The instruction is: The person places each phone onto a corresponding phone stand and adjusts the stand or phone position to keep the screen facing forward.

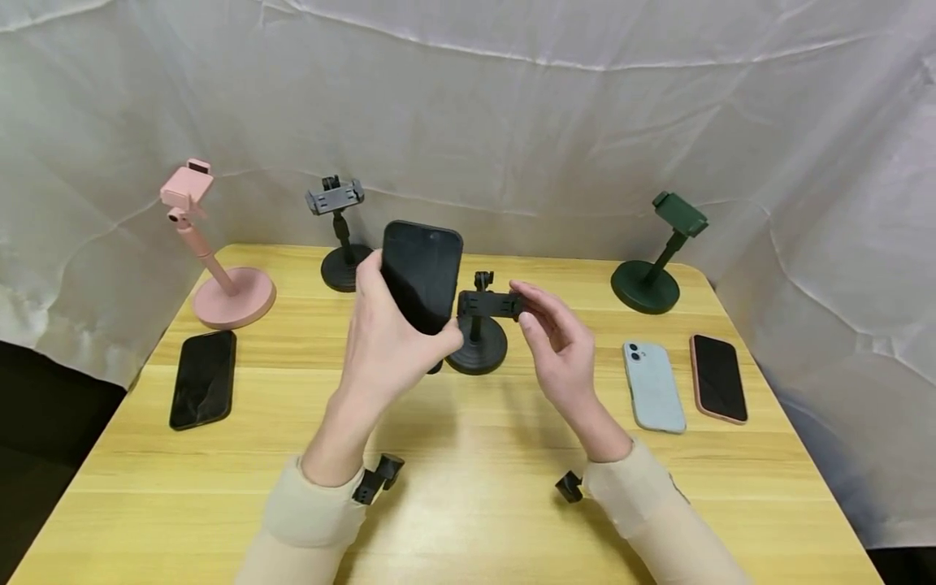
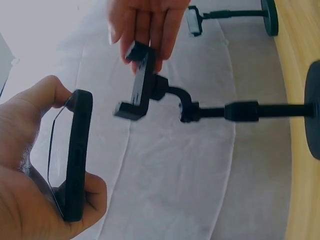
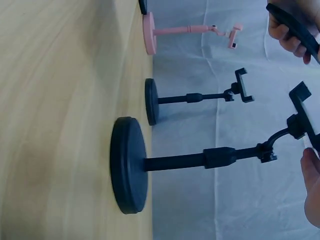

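Observation:
My left hand [image 1: 383, 337] holds a black smartphone [image 1: 422, 276] upright, thumb and fingers on its opposite long edges. In the left wrist view the phone [image 2: 79, 155] appears edge-on, apart from the clamp. A black phone stand [image 1: 477, 349] with a round base stands in front of me, its clamp [image 1: 491, 305] held level. My right hand [image 1: 561, 345] is at the clamp's right end, thumb in front and fingers behind. The left wrist view shows those fingers [image 2: 155, 35] fairly straight behind the clamp; in the right wrist view a fingertip meets the clamp's end.
Along the back stand a pink stand [image 1: 234, 296], another black stand [image 1: 344, 268] and a green stand [image 1: 647, 284]. A black phone [image 1: 203, 380] lies at left. At right lie a light blue phone [image 1: 654, 388] and a pink-edged phone [image 1: 718, 378]. A grey curtain [image 1: 512, 122] hangs behind the table.

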Tool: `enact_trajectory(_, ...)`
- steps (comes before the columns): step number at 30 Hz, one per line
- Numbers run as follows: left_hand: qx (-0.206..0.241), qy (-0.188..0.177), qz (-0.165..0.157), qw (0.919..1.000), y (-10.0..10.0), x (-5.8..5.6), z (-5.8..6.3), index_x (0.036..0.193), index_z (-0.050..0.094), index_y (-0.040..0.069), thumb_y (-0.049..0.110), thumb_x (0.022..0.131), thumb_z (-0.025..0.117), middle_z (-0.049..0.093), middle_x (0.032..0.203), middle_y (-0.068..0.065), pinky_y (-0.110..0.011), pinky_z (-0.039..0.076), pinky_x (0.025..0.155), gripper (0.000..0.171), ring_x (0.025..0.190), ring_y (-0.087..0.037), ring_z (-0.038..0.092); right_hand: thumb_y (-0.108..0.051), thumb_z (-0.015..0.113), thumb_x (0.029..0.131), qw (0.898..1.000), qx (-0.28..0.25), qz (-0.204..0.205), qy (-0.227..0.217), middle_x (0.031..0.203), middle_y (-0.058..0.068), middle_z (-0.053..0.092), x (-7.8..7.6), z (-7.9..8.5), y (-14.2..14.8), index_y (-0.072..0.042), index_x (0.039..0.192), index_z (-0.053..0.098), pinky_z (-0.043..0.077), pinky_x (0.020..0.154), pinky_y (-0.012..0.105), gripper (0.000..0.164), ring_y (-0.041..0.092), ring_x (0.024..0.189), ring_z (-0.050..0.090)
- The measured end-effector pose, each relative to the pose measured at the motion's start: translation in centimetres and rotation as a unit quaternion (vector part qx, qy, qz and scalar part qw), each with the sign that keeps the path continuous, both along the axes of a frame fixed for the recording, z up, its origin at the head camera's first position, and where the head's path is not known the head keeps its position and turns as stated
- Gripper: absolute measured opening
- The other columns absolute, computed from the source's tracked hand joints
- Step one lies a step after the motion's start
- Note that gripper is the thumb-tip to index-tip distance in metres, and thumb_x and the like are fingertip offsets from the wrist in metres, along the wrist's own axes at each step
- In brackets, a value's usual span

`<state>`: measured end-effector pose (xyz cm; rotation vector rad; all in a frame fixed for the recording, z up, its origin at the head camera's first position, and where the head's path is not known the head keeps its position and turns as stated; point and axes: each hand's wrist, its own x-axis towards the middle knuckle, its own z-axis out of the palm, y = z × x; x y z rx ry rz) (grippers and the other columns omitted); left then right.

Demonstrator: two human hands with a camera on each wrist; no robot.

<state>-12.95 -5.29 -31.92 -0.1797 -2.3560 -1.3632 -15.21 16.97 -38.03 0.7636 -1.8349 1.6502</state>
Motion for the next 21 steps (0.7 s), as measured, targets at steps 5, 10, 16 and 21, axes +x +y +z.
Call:
enact_trajectory(5, -0.012, 0.023, -0.008, 0.9996, 1.2, 0.0, 0.1, 0.15, 0.032, 0.007, 0.026, 0.07, 0.089, 0.047, 0.133, -0.011, -0.046, 0.052, 0.085, 0.1, 0.102, -0.028, 0.056, 0.009, 0.059, 0.1, 1.0, 0.002, 0.0, -0.002, 0.135, 0.027, 0.064, 0.4, 1.5, 0.0, 0.013, 0.133, 0.061, 0.048, 0.111, 0.04, 0.034, 0.029, 0.129, 0.062)
enact_trajectory(10, -0.031, 0.035, -0.01, 0.9988, 2.0, 0.3, 0.2, 0.151, 0.033, 0.008, 0.027, 0.07, 0.087, 0.048, 0.131, -0.01, -0.047, 0.054, 0.079, 0.1, 0.099, -0.028, 0.058, 0.002, 0.062, 0.101, 1.0, 0.005, 0.007, 0.016, 0.135, 0.027, 0.064, 0.6, 3.3, -0.1, 0.012, 0.134, 0.061, 0.05, 0.109, 0.041, 0.034, 0.03, 0.125, 0.064)
enact_trajectory(16, -0.048, 0.058, -0.02, 0.997, 3.1, 0.4, 0.7, 0.15, 0.033, 0.007, 0.025, 0.069, 0.087, 0.048, 0.131, -0.01, -0.044, 0.054, 0.074, 0.099, 0.095, -0.027, 0.059, -0.008, 0.065, 0.103, 1.0, 0.009, 0.022, 0.013, 0.134, 0.021, 0.065, 1.0, 5.2, -0.5, 0.012, 0.134, 0.061, 0.056, 0.099, 0.034, 0.038, 0.026, 0.115, 0.068)
enact_trajectory(21, -0.057, 0.084, -0.032, 0.9943, 3.9, 0.3, 1.2, 0.147, 0.036, 0.007, 0.023, 0.068, 0.086, 0.048, 0.124, -0.009, -0.04, 0.053, 0.069, 0.095, 0.092, -0.023, 0.056, -0.02, 0.071, 0.101, 0.999, 0.007, 0.027, -0.017, 0.13, 0.009, 0.067, 1.4, 6.3, -0.6, 0.014, 0.136, 0.057, 0.059, 0.087, 0.024, 0.051, 0.019, 0.11, 0.069)
